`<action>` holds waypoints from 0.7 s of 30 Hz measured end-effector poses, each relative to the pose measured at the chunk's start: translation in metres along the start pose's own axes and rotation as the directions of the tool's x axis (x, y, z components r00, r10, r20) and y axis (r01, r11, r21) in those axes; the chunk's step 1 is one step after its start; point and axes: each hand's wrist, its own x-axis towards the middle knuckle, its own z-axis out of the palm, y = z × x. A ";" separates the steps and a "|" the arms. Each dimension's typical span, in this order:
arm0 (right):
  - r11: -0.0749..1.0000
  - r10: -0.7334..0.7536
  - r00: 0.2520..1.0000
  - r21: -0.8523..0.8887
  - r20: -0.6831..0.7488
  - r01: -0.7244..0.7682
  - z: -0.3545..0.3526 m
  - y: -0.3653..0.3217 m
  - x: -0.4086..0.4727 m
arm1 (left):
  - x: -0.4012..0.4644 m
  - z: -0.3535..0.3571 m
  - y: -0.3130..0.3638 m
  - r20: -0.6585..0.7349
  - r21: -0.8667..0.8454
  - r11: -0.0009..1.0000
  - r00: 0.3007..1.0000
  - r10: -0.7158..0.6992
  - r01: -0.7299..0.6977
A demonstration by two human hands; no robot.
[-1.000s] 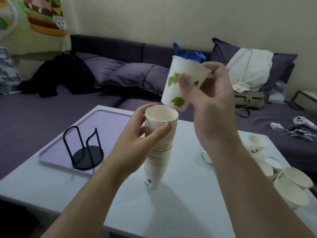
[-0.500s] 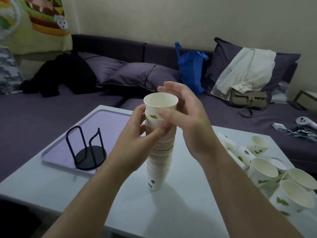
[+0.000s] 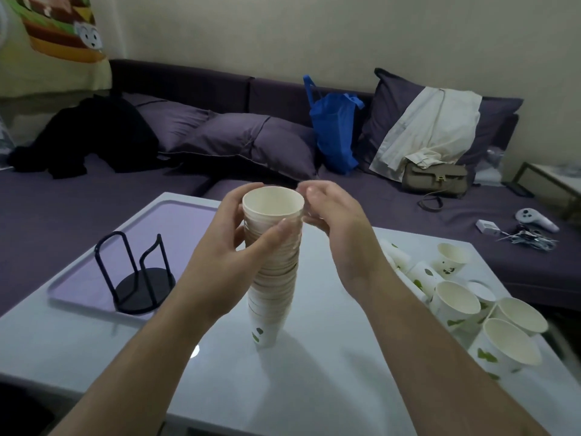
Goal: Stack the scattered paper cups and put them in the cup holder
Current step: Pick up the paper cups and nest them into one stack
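A tall stack of white paper cups (image 3: 273, 287) with green leaf prints stands upright on the white table (image 3: 320, 382). My left hand (image 3: 239, 243) is wrapped around the stack's upper part. My right hand (image 3: 339, 225) hovers just right of the top rim, fingers apart and blurred, holding nothing. Several loose cups (image 3: 490, 322) lie scattered at the table's right edge. The black wire cup holder (image 3: 138, 278) stands with nothing in it on a lilac tray (image 3: 103, 272) at the left.
Behind the table runs a purple sofa (image 3: 220, 133) with cushions, black clothing, a blue bag (image 3: 333, 130), a beige handbag (image 3: 434, 177) and a white controller (image 3: 534, 218). A small side table (image 3: 556, 180) stands at the far right.
My right hand pushed the cup it held down onto the stack's top, then let go and drew slightly to the right. My left hand kept its grip on the stack.
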 end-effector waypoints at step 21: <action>0.114 0.212 0.944 -0.954 -0.251 -0.279 -0.085 0.128 0.015 | 0.007 0.011 -0.008 -0.016 -0.018 1.000 1.000 0.001 -0.001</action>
